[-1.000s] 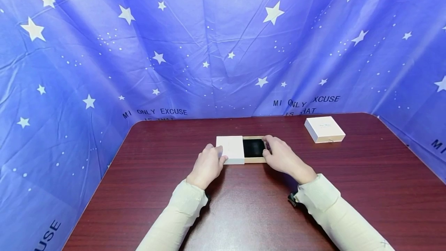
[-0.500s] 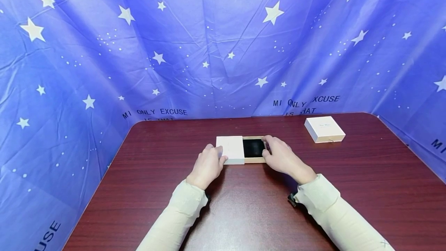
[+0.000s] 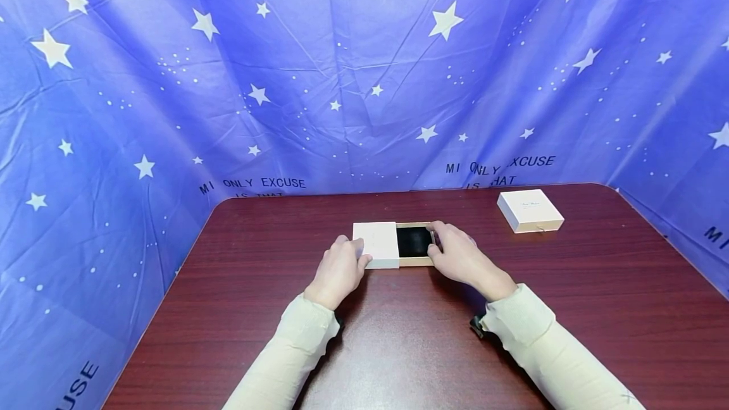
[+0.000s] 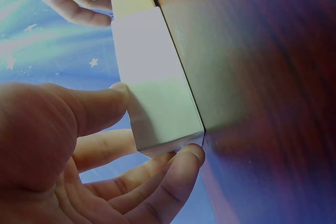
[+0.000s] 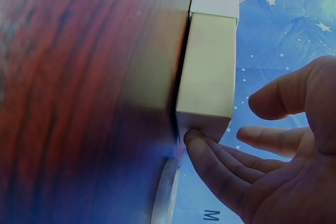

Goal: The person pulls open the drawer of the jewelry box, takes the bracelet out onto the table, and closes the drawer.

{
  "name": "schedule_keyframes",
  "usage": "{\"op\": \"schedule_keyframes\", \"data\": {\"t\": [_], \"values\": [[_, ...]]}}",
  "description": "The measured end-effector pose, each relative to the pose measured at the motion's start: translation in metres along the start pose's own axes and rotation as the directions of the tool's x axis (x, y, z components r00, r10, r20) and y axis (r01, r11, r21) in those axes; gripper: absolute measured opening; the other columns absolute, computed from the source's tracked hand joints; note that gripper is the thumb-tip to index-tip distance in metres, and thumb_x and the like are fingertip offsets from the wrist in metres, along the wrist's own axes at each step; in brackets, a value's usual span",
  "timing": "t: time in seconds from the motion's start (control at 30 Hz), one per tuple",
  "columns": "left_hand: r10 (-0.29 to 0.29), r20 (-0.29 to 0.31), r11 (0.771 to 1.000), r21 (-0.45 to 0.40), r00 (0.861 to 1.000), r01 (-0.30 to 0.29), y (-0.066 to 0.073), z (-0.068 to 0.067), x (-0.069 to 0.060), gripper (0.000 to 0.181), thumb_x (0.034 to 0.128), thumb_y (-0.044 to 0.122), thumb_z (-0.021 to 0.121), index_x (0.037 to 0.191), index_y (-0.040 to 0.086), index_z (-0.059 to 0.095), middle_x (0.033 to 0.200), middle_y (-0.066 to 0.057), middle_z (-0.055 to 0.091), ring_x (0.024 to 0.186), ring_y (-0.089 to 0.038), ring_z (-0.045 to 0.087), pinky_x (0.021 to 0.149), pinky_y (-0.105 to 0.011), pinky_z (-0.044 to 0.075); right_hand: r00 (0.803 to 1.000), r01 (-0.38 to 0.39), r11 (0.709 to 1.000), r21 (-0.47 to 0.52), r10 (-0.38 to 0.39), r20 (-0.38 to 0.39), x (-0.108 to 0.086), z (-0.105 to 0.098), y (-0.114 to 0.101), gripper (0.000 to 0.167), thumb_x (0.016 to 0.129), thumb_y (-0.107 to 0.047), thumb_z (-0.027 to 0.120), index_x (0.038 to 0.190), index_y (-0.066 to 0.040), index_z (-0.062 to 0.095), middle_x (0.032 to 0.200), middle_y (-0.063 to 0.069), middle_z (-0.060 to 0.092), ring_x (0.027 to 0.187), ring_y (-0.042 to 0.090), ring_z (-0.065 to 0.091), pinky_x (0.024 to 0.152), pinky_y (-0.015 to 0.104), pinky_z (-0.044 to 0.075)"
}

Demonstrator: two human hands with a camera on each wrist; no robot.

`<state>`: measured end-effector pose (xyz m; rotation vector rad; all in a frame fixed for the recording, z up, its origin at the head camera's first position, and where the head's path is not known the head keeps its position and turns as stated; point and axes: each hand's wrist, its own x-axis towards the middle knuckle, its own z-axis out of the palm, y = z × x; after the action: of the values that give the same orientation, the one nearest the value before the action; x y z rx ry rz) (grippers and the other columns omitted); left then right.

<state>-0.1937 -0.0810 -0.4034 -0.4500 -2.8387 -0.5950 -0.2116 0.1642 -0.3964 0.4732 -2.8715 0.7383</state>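
Two parts rest on the counter (image 3: 398, 347): my left hand (image 3: 338, 272) pinches the white sleeve (image 3: 381, 244), presumably anchoring it; my right hand (image 3: 464, 256), grip wide, touches the drawer (image 5: 206, 66) protruding right of the sleeve.

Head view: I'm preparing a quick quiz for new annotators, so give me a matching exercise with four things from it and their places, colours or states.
Things
1. white box cover
2. drawer
3. other box
4. curtain

Descriptions
A. blue-purple with stars
B. at the far right of the table
C. partly out, black showing inside
D. touched by the left hand

Right pairs: 1-D, 2-C, 3-B, 4-A
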Motion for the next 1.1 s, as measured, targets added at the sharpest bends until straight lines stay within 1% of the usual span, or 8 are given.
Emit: {"op": "schedule_keyframes", "data": {"t": [0.17,0.47,0.7,1.0,1.1], "values": [[-0.003,0.001,1.0,-0.002,1.0,0.003,0.0002,-0.0004,-0.0001,0.015,0.0887,0.024,0.068,0.091,0.009,0.065,0.082,-0.012,0.055,0.071,-0.038,0.063,0.061,-0.046,0.05,1.0,-0.004,1.0,0.0,0.004,0.004,0.0002,0.0003,-0.0001,0.039,0.085,-0.012,0.055,0.122,0.0,0.055,0.084,0.004,0.055,0.083,0.022,0.054,0.073,0.047,0.043],[-0.004,0.001,1.0,-0.002,1.0,0.004,-0.0002,-0.0002,0.0,0.014,0.0885,0.023,0.069,0.089,0.01,0.064,0.081,-0.011,0.054,0.071,-0.037,0.063,0.061,-0.045,0.05,1.0,-0.001,1.0,-0.01,0.001,0.008,0.0001,0.002,0.0005,0.039,0.087,-0.012,0.055,0.123,-0.001,0.054,0.089,0.006,0.057,0.085,0.023,0.055,0.076,0.046,0.044],[-0.004,0.001,1.0,-0.003,1.0,0.004,-0.0002,0.0001,0.0001,0.014,0.0885,0.024,0.069,0.087,0.01,0.064,0.08,-0.01,0.054,0.07,-0.037,0.062,0.06,-0.045,0.05,1.0,0.005,1.0,-0.01,-0.005,0.003,-0.0005,0.002,-0.0002,0.038,0.086,-0.012,0.055,0.123,0.0,0.054,0.088,0.005,0.056,0.085,0.022,0.055,0.076,0.046,0.045],[-0.008,-0.005,1.0,-0.001,1.0,0.008,-0.0003,0.0006,0.0002,0.015,0.0886,0.024,0.069,0.093,0.01,0.066,0.082,-0.011,0.055,0.07,-0.038,0.063,0.06,-0.045,0.05,1.0,0.012,1.0,-0.01,-0.012,0.003,-0.0008,0.0025,-0.0004,0.038,0.086,-0.012,0.056,0.122,0.0,0.055,0.091,0.008,0.058,0.089,0.025,0.057,0.078,0.049,0.044],[-0.006,-0.006,1.0,0.003,1.0,0.006,-0.0004,0.0007,0.0,0.015,0.0885,0.024,0.069,0.092,0.01,0.066,0.082,-0.011,0.054,0.069,-0.038,0.063,0.059,-0.045,0.05,1.0,0.018,1.0,-0.008,-0.018,0.0,-0.0007,0.0027,0.0,0.038,0.086,-0.012,0.056,0.122,0.0,0.055,0.091,0.008,0.058,0.09,0.025,0.057,0.078,0.048,0.044]]}}
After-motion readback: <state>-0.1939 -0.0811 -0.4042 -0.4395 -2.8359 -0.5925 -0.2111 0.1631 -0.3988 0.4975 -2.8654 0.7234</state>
